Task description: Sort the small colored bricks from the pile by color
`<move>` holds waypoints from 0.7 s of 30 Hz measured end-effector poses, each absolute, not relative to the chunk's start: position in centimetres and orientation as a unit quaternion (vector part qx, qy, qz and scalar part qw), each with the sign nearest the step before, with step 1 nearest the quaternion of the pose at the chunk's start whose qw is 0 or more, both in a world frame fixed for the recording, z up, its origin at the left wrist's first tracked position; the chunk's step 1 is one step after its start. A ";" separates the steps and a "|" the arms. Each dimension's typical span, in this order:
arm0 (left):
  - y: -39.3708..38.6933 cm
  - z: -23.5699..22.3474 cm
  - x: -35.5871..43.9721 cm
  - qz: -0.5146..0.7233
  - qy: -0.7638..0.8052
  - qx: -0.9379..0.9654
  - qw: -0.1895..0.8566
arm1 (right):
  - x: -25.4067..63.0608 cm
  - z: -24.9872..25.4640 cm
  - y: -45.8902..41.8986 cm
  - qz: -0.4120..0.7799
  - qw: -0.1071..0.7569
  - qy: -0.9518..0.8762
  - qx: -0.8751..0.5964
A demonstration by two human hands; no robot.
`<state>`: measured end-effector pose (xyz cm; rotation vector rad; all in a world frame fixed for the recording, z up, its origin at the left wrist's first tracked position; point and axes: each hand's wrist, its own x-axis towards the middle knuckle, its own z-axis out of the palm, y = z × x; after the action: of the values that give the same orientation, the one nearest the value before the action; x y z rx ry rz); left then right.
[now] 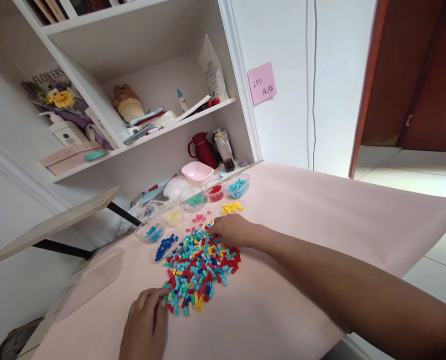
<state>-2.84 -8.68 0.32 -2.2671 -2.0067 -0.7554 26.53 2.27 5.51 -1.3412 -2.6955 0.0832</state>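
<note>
A mixed heap of small toy building bricks (pixel 198 267) in red, blue, yellow, green and white lies on the pink-covered table. My right hand (pixel 232 230) is at the heap's upper right edge, its fingers bent down and drawn together; whatever is between the tips is too small to name. At the lower left edge of the heap rests my left hand (pixel 144 320), with thumb and index finger close together beside a few bricks. Its fingertips are partly hidden. Near my right hand are yellow bricks (pixel 232 207) and pink bricks (pixel 200 218), sorted by colour.
Clear tubs hold turquoise bricks (pixel 238 187), red bricks (pixel 215 192), green bricks (pixel 195 200), pale yellow bricks (pixel 173 217) and blue bricks (pixel 166 247). Behind stand a pink bowl (pixel 197 172), a red jug (pixel 204 150) and a bottle (pixel 225 151). A clear lid (pixel 98 272) lies left.
</note>
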 end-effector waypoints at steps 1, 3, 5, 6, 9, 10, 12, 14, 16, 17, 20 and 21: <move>-8.7 0.4 -2.8 -0.240 -0.643 -0.727 0.010 | 26.5 5.6 2.2 0.027 0.064 -0.893 -0.444; -8.7 0.4 -2.7 -0.239 -0.643 -0.728 0.012 | 26.5 5.6 2.2 0.026 0.064 -0.894 -0.443; -8.7 0.4 -2.7 -0.242 -0.640 -0.729 0.016 | 26.5 5.6 2.2 0.027 0.062 -0.894 -0.442; -8.7 0.4 -2.7 -0.244 -0.638 -0.730 0.019 | 26.5 5.5 2.2 0.027 0.063 -0.895 -0.441; -8.7 0.3 -2.8 -0.247 -0.635 -0.732 0.026 | 26.5 5.3 2.3 0.027 0.068 -0.896 -0.438; -8.7 0.3 -2.8 -0.246 -0.634 -0.732 0.027 | 26.5 5.3 2.4 0.026 0.070 -0.896 -0.438; -8.7 0.3 -2.8 -0.244 -0.634 -0.733 0.029 | 26.5 5.2 2.4 0.024 0.072 -0.896 -0.438; -8.7 0.3 -2.9 -0.241 -0.634 -0.734 0.028 | 26.5 5.1 2.4 0.022 0.072 -0.896 -0.438; -8.8 0.3 -2.8 -0.239 -0.637 -0.733 0.025 | 26.5 5.1 2.4 0.020 0.072 -0.895 -0.439; -8.8 0.3 -2.8 -0.238 -0.639 -0.731 0.022 | 26.4 5.1 2.4 0.019 0.073 -0.895 -0.440; -8.9 0.3 -2.8 -0.236 -0.645 -0.726 0.014 | 26.4 5.0 2.4 0.016 0.076 -0.896 -0.438; -8.9 0.3 -2.8 -0.234 -0.647 -0.726 0.011 | 26.4 4.9 2.4 0.015 0.078 -0.896 -0.436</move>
<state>-2.78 -8.87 0.26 -2.2644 -2.0170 -0.7307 26.40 2.42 4.93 -1.3071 -2.6847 0.0457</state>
